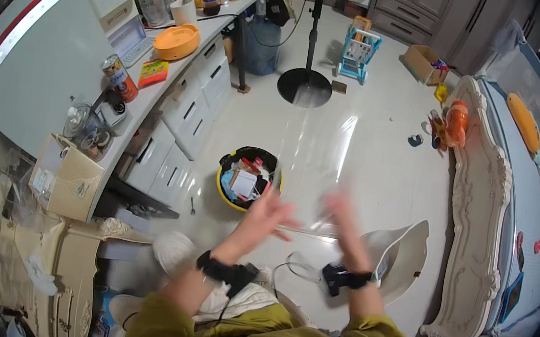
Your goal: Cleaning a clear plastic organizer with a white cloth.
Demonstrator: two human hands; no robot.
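Looking down from your head, start at the far left: a grey slab [38,63] with a red stripe leans over a long white counter [157,96], which carries a tin can [119,78], an orange bowl [176,41], a white cup [183,12] and bottles further back. White drawers [184,123] run beneath it, and a cardboard box [67,177] sits at its near end.

On the floor just beyond your left hand [264,214] stands a black bin with a yellow rim [248,178], full of scraps. That hand is blurred, fingers spread and apart, clamped on nothing you can make out for certain. Between your two hands hangs a clear plastic sheet [324,169]; its long axis runs away from you toward the fan stand [305,86], and its near edge lies at your fingertips. Your right hand [343,220] is open too, fingers loosely apart at the sheet's near right edge; whether either hand pinches the film, the blur will not let you tell. Both hands sit about equally near to it, one on each side.

Just right of your right wrist lies a white hat [402,251]. Further right runs the carved bed frame [482,217], with an orange bottle [457,121] near its far end.
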